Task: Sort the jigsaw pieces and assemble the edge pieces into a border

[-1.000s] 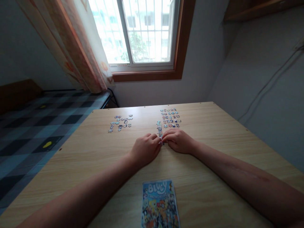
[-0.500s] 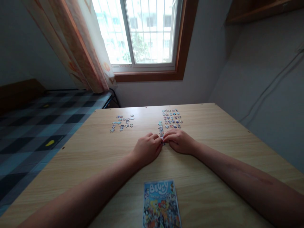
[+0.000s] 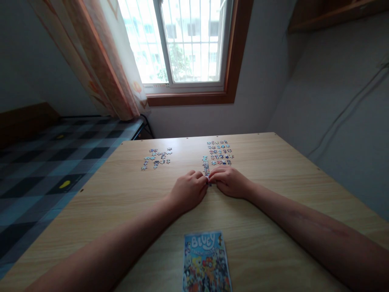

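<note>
A narrow joined strip of jigsaw puzzle pieces (image 3: pixel 206 165) runs toward me on the wooden table. At its near end my left hand (image 3: pixel 190 187) and my right hand (image 3: pixel 228 181) meet, fingertips almost touching. Both hands are closed, their fingers pinched on small puzzle pieces at the strip's lower end; the fingers partly hide those pieces. Just beyond my right hand, loose puzzle pieces (image 3: pixel 221 152) lie in rows. Another scattered group of puzzle pieces (image 3: pixel 156 158), some joined, lies farther left.
A colourful picture card reading "BLUEY" (image 3: pixel 206 261) lies on the table (image 3: pixel 136 227) nearest me. Left of the table stands a bed with a checked cover (image 3: pixel 88 152). A curtain (image 3: pixel 112 81) and a barred window (image 3: pixel 194 44) are behind; a wall runs along the right.
Both hands stay at the near end of the strip, with hardly any visible finger movement. The view has shifted very slightly.
</note>
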`<state>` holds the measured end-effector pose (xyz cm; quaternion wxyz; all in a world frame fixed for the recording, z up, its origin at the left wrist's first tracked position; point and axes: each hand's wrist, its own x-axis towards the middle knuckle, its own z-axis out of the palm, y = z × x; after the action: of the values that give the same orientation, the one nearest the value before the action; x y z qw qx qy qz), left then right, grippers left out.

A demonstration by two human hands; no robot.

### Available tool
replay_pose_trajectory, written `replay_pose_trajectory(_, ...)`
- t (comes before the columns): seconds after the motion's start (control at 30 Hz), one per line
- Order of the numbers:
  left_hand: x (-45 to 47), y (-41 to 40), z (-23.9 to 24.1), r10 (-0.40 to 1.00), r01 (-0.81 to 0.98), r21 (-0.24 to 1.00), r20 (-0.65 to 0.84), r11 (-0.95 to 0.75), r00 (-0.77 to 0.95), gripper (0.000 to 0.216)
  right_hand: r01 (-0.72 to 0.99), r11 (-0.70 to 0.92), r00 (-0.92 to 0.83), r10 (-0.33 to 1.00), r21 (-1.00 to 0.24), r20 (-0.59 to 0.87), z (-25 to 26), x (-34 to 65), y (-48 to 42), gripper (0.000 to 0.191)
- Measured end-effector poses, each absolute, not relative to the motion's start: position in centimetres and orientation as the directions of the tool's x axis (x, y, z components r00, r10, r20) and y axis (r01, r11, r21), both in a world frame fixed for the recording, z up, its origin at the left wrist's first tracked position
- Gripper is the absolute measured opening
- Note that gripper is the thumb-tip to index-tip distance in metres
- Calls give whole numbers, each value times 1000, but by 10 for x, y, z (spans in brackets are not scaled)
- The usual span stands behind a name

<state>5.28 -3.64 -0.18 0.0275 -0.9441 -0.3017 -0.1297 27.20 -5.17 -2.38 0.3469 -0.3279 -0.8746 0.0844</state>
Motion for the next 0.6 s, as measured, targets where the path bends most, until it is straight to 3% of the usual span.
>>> replay_pose_trajectory(0.6, 52, -33, -4, 569, 576, 62, 273, -815, 776, 20, 520, 767, -539, 636, -376, 551, -24, 271, -51, 30)
